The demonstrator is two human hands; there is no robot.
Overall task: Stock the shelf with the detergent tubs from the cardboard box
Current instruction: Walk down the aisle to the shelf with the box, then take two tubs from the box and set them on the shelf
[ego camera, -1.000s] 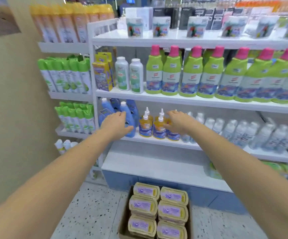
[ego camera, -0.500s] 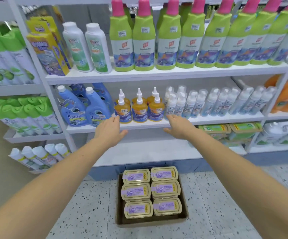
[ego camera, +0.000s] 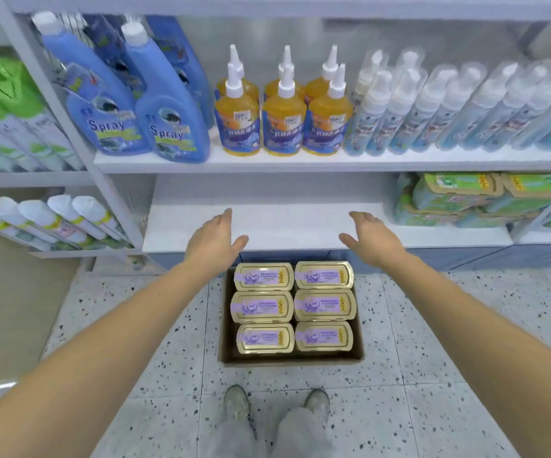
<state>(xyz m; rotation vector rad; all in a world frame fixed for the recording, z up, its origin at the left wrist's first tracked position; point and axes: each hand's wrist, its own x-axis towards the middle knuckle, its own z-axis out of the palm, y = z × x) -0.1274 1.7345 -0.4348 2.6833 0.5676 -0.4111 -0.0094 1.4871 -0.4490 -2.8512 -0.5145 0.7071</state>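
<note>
A cardboard box (ego camera: 359, 328) stands on the floor in front of the shelving, holding several cream detergent tubs (ego camera: 263, 308) with purple labels, packed in two columns. Just above it is the bare white bottom shelf (ego camera: 287, 223). My left hand (ego camera: 213, 239) hovers over the box's far left corner, fingers apart and holding nothing. My right hand (ego camera: 371, 236) hangs over the far right corner, also open and apart from the tubs. Both palms face inward.
Blue spray bottles (ego camera: 168, 127), orange nozzle bottles (ego camera: 284, 127) and clear pump bottles (ego camera: 432, 117) fill the shelf above. Green packs (ego camera: 459, 200) occupy the bottom shelf's right end. A neighbouring rack with white bottles (ego camera: 52, 219) stands left. My shoes (ego camera: 237, 403) are on the speckled floor.
The view has tilted down and come closer to the low shelf. Both hands have dropped from the bottle shelf to just above the box.
</note>
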